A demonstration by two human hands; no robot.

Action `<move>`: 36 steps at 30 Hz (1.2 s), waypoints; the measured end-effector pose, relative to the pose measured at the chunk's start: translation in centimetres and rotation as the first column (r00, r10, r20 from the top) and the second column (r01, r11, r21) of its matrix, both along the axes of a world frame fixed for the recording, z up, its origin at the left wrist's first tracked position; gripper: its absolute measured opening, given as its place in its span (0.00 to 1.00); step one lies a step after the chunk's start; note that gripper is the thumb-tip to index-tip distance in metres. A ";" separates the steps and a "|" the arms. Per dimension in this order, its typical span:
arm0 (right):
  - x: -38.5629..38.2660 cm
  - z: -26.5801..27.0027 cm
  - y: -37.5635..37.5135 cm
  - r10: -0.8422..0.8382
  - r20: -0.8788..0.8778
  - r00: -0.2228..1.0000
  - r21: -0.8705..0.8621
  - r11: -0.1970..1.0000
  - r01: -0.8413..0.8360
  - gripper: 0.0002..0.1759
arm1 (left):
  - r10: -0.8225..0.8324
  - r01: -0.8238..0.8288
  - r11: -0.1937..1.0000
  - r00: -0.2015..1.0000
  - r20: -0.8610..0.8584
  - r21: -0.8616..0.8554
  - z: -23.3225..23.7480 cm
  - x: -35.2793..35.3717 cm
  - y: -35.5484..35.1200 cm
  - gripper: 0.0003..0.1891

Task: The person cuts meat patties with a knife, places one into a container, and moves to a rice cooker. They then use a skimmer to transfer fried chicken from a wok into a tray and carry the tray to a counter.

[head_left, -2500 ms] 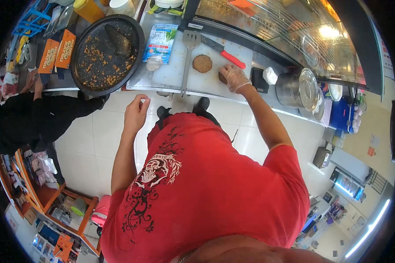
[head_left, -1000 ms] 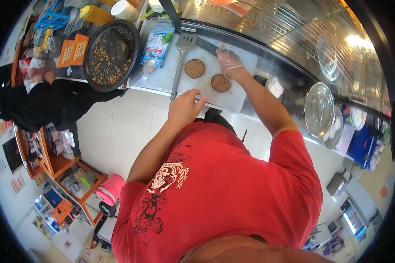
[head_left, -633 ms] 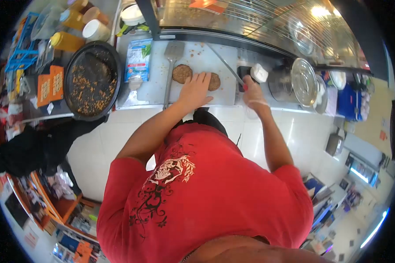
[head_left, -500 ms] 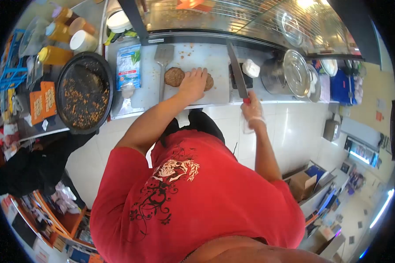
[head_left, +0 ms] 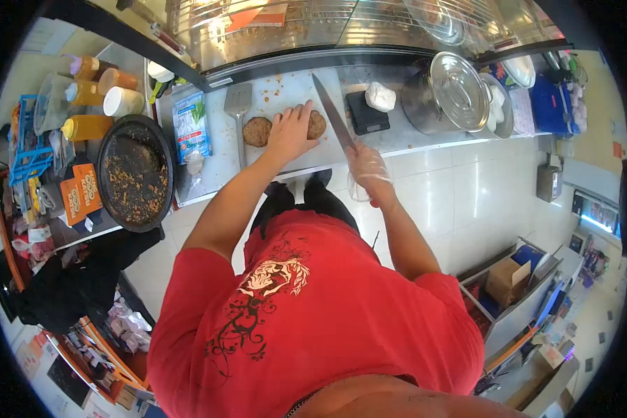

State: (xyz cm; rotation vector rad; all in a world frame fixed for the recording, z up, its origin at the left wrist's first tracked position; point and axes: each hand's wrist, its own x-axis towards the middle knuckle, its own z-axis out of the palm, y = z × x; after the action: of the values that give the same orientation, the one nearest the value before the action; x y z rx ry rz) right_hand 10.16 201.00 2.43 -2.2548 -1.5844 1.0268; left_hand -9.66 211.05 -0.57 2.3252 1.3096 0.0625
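Observation:
My left hand (head_left: 292,132) lies over the white cutting board (head_left: 272,90), fingers stretched out, between two brown, grainy, bun-like rounds. Its fingers reach the right round (head_left: 316,125) and partly cover it; the left round (head_left: 257,132) sits beside the wrist side of the hand. My right hand (head_left: 369,167), in a clear plastic glove, grips a long knife (head_left: 334,113) by its handle. The blade points away from me, tilted left, just right of the right round. A metal spatula (head_left: 238,104) rests on the board's left, and crumbs lie at the back.
A black digital scale (head_left: 366,120) with a white lump (head_left: 380,97) on it stands right of the board. Farther right is a lidded steel pot (head_left: 425,104). To the left are a blue-white packet (head_left: 191,125), a round dark pan (head_left: 136,202) with crumbs, and sauce bottles (head_left: 87,128).
The knife in my right hand has moved left, closer to the right round. My left hand stays over the rounds. The whole view has shifted slightly.

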 end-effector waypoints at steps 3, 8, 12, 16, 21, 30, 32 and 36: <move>0.0 -1.3 0.6 0.016 0.053 0.998 -0.014 1.000 -0.015 0.18 | 0.014 -0.015 1.000 0.999 0.037 0.024 -1.3 0.5 -0.2 0.52; 0.1 -1.7 0.5 0.105 0.074 0.992 0.047 0.993 -0.109 0.17 | 0.106 -0.111 0.992 0.991 0.086 0.057 -1.8 0.1 -1.5 0.51; -0.9 -1.4 0.5 0.139 0.073 0.988 0.098 0.985 -0.145 0.16 | 0.193 -0.237 0.959 0.947 0.256 0.153 -1.0 -0.8 -1.7 0.46; -1.9 -2.1 0.3 0.151 0.111 0.982 0.039 0.987 -0.156 0.13 | 0.079 -0.149 0.936 0.972 0.223 0.318 0.6 -2.9 -0.5 0.38; -2.5 -2.3 -0.1 0.190 0.145 0.971 0.049 0.979 -0.199 0.11 | -0.199 0.186 0.902 0.980 -0.008 0.388 1.5 -3.7 2.1 0.38; -3.3 -2.5 -0.3 0.270 0.242 0.932 0.099 0.949 -0.301 0.10 | -0.341 0.405 0.859 0.909 -0.240 0.313 0.0 -4.3 3.6 0.37; -3.1 -2.8 -0.1 0.292 0.236 0.927 0.121 0.938 -0.326 0.10 | -0.346 0.412 0.858 0.905 -0.248 0.307 -0.1 -4.4 3.8 0.37; -3.6 -2.5 0.4 0.288 0.240 0.927 0.027 0.952 -0.303 0.10 | -0.330 0.394 0.876 0.910 -0.249 0.278 -0.9 -4.7 3.6 0.37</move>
State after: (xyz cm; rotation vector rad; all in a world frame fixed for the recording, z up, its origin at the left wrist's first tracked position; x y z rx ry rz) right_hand 6.58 201.36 -0.09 -2.2052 -2.0757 0.7789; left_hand -14.34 214.67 -1.51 2.8903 0.9759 -0.0811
